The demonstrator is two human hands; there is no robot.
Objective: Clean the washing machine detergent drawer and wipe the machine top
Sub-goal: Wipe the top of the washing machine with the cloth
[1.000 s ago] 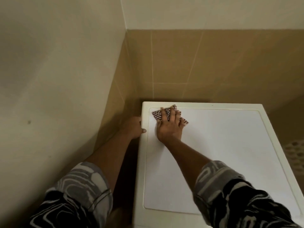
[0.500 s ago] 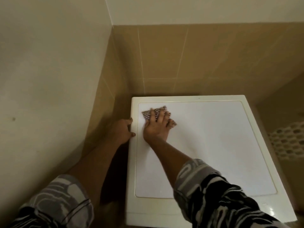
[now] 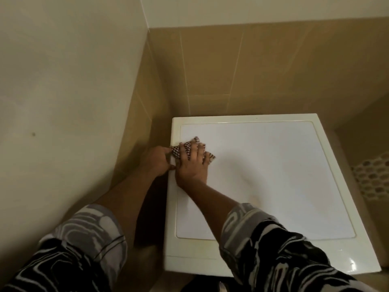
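flat-fingered right hand (image 3: 192,168) slid the cloth (image 3: 176,152) nearer along the machine top (image 3: 273,175) (left strip mid-wipe); left hand (image 3: 156,160) seemingly clasps the rim.

Checked cloth (image 3: 175,152) on the washing machine top (image 3: 273,175)
The top is a smooth white square panel in a cream rim, lying level; the cloth, finely checked dark and white, lies crumpled near the rear left, one corner reaching the left rim; the right hand (image 3: 192,165) presses it flat.
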